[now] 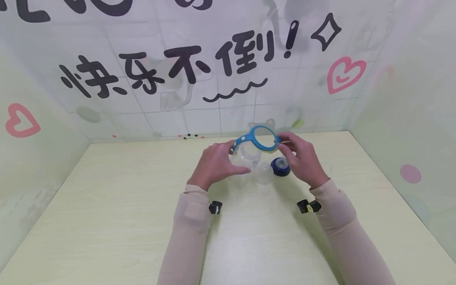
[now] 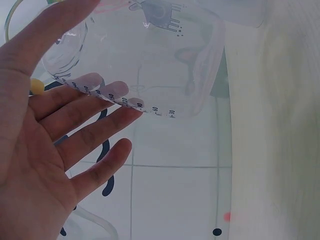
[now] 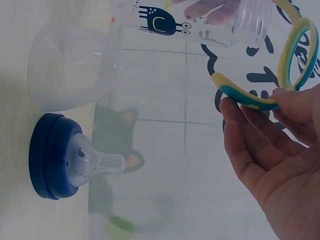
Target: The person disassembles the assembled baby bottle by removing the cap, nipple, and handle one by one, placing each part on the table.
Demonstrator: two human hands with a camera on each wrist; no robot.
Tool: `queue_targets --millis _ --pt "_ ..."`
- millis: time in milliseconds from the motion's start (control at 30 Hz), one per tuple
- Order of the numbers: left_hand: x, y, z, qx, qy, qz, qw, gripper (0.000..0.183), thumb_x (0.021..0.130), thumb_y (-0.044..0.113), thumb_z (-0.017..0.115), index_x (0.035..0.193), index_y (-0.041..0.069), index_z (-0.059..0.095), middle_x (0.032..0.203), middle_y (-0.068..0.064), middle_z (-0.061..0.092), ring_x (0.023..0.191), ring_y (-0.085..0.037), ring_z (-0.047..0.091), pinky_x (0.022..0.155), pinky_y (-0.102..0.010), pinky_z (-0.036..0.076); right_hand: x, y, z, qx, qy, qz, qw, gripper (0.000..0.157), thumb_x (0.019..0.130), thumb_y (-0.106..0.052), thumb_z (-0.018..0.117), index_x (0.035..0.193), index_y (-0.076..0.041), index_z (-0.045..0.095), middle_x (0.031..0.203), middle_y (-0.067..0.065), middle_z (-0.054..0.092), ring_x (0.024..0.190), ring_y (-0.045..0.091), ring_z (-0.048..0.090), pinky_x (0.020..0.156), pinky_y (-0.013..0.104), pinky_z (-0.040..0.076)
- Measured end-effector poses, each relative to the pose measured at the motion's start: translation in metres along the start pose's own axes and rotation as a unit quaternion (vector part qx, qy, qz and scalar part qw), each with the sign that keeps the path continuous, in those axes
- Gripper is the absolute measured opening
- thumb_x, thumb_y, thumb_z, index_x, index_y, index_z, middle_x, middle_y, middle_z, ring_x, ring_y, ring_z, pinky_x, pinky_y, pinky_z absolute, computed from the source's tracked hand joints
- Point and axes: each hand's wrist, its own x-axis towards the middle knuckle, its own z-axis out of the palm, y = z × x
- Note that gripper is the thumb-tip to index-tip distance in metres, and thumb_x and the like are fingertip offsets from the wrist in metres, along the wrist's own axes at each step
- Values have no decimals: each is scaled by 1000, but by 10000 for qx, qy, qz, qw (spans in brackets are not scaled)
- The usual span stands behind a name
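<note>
My left hand [image 1: 218, 163] holds a clear baby bottle [image 1: 246, 157], thumb on one side and fingers on the other. Measuring marks run along the bottle wall [image 2: 165, 70] by the fingertips in the left wrist view. My right hand [image 1: 302, 157] pinches one grip of a blue and yellow bottle handle [image 3: 247, 98], whose ring is raised near the bottle's open neck. The handle's other grip reaches toward my left fingers in the head view. A translucent dome cap [image 3: 75, 67] and a dark blue collar with a clear teat [image 3: 55, 155] stand on the table beneath.
The pale wood-grain table [image 1: 117, 221] is bordered by a printed back wall [image 1: 199, 118] and side walls. The cap and collar stand side by side between the hands, toward the back edge. A dark wrist camera [image 1: 215, 207] juts inward from the left sleeve.
</note>
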Motion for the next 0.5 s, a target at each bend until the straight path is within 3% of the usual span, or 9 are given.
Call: queue_targets --millis 300,500 --pt "0 -1 1 19 -53 16 10000 67 68 53 85 117 11 67 97 -3 72 91 -20 66 78 -41 51 -1 0 -7 -32 132 157 9998 22 99 1 56 120 8 60 111 21 67 104 37 68 91 42 52" --pt "0 -3 2 -85 -33 97 9999 72 68 52 85 125 14 66 99 0 71 93 -20 67 77 -39 51 0 6 -10 22 119 374 9992 24 101 -2 54 122 6 59 113 18 66 102 34 69 87 22 52"
